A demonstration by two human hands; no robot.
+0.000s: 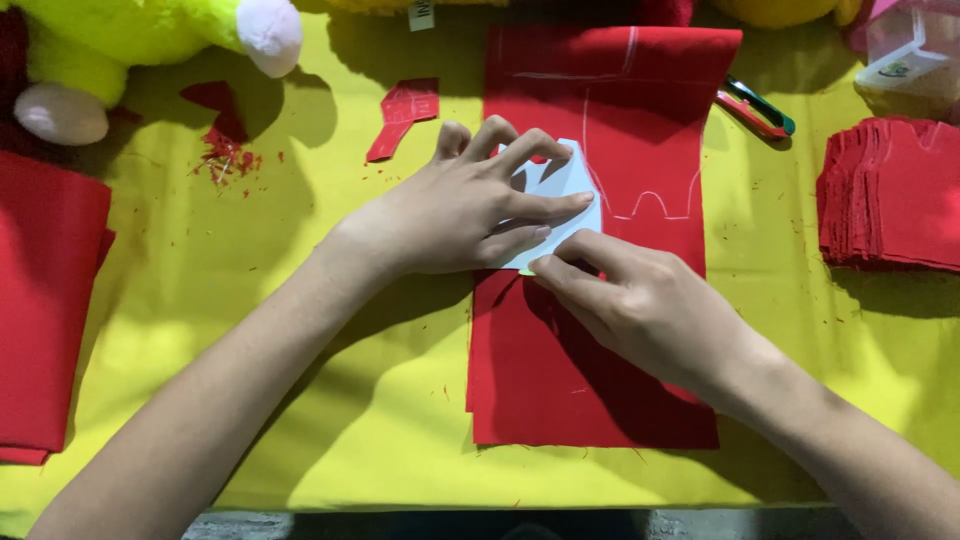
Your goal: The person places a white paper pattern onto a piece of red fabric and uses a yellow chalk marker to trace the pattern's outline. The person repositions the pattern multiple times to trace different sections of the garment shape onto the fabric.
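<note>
White paper template (572, 190) lying flat on a long red felt strip (590, 350) mid-desk, pinned under the left hand (470, 205), fingers (545, 207) spread apart and pressed flat across it. Right hand (640, 300) just below, fingertips (545, 265) pinched together at the template's lower edge; whether clamped on some small marker, cannot tell. Traced white outlines visible on the felt above and right of the template. Strip's long axis running away from the body; template's narrow end pointing away too.

Around on the yellow desk (250, 330): stacked cut red pieces (890, 190) far right, scissors (757, 107) upper right, folded red cloth (45, 300) left, red scraps (400, 115), plush toy (130, 45) upper left. Nothing blocking either hand.
</note>
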